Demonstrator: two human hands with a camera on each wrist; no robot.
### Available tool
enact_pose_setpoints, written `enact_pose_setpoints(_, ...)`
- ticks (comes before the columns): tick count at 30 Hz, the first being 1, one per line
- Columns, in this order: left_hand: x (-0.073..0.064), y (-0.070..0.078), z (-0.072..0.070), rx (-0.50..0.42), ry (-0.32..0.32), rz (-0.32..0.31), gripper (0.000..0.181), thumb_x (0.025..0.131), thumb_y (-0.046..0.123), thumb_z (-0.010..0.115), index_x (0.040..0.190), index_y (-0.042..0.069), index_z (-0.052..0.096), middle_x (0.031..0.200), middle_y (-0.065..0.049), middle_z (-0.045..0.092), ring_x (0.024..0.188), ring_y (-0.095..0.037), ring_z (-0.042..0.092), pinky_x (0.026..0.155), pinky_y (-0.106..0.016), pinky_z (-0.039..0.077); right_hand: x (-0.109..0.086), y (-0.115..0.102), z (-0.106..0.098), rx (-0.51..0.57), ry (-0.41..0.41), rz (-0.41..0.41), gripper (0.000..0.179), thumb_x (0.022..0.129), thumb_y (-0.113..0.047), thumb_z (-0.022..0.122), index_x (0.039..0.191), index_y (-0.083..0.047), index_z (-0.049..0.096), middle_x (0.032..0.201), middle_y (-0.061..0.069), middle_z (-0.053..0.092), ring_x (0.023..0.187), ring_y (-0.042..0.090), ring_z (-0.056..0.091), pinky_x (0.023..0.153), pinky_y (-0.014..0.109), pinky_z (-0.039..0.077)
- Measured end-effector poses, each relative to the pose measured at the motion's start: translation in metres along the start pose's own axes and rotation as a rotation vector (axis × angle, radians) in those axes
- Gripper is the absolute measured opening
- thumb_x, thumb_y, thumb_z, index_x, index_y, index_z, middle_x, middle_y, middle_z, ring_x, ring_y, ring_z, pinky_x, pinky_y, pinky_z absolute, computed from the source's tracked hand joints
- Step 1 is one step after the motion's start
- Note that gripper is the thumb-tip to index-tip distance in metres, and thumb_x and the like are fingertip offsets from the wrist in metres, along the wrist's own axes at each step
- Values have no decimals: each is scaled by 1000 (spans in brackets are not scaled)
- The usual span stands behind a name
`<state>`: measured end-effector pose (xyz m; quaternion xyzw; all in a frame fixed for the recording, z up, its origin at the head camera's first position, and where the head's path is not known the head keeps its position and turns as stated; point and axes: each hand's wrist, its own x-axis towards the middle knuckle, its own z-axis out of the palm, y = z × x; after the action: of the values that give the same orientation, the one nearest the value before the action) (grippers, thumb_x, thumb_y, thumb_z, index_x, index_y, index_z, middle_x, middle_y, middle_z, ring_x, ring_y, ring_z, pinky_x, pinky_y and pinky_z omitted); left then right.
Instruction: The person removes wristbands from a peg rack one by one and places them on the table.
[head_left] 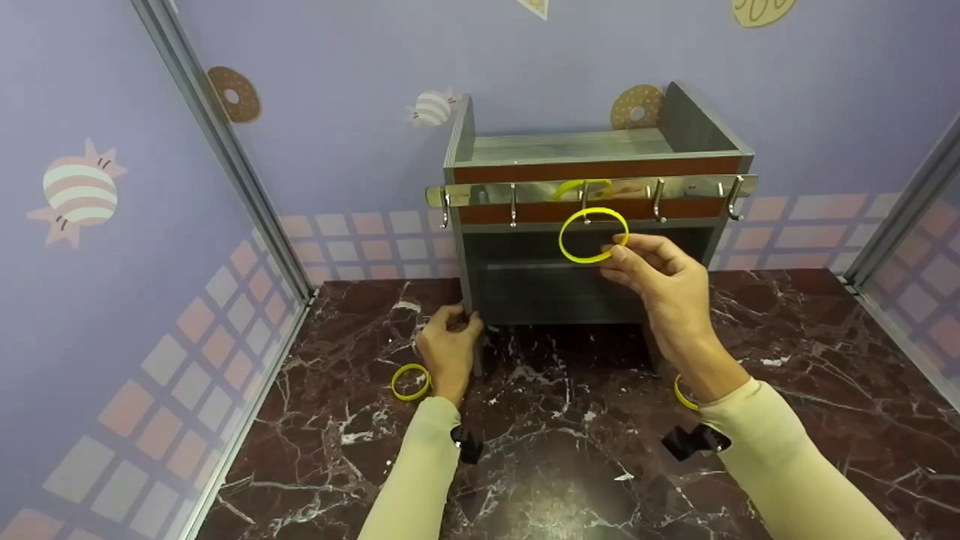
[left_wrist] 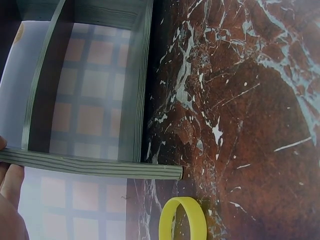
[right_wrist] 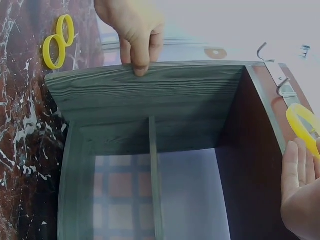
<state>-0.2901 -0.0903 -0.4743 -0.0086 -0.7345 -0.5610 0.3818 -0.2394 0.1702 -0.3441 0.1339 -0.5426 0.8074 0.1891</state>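
Note:
A grey wood-grain shelf unit (head_left: 466, 270) stands against the back wall, with a metal rail (head_left: 540, 196) of several hooks across its front. My left hand (head_left: 448, 346) grips the front edge of its left side panel (right_wrist: 185, 82), thumb on the inner face. Between thumb and fingertips, my right hand (head_left: 667, 289) pinches a yellow wristband (head_left: 595, 211), held up in front of the rail's middle hook (head_left: 585, 193). The band's opening faces the hooks, and it overlaps that hook's lower end in the head view.
Another yellow wristband (head_left: 411, 398) lies on the dark marbled tabletop (head_left: 540, 450) beside my left wrist. One more wristband (head_left: 679, 394) is partly hidden under my right forearm. In the right wrist view, two wristbands (right_wrist: 46, 53) lie close together. Metal-framed panels (head_left: 225, 150) enclose the sides.

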Motion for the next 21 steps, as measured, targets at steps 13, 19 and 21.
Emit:
enact_pose_setpoints(13, -1, -2, 1, -33, -1, -9, 12, 79, -4, 84, 90, -3, 77, 86, -16, 78, 77, -32, 78, 68, -43, 65, -14, -9, -24, 57, 29, -15, 14, 98, 9, 70, 111, 13, 70, 104, 24, 75, 86, 28, 77, 87, 40, 63)
enact_pose_setpoints(19, 0, 0, 0, -14, -14, -32, 12, 80, -3, 84, 91, -1, 78, 85, -15, 78, 77, -30, 78, 67, -37, 64, -22, -9, -40, 44, 57, -4, 17, 98, 8, 71, 113, 15, 68, 104, 26, 75, 87, 29, 77, 86, 39, 63)
enact_pose_setpoints(21, 0, 0, 0, -11, -14, -30, 12, 80, -3, 84, 91, -1, 78, 85, -15, 78, 77, -31, 78, 67, -38, 64, -24, -7, -46, 32, 76, 1, 18, 97, 8, 71, 114, 16, 67, 105, 27, 75, 88, 30, 77, 86, 40, 63)
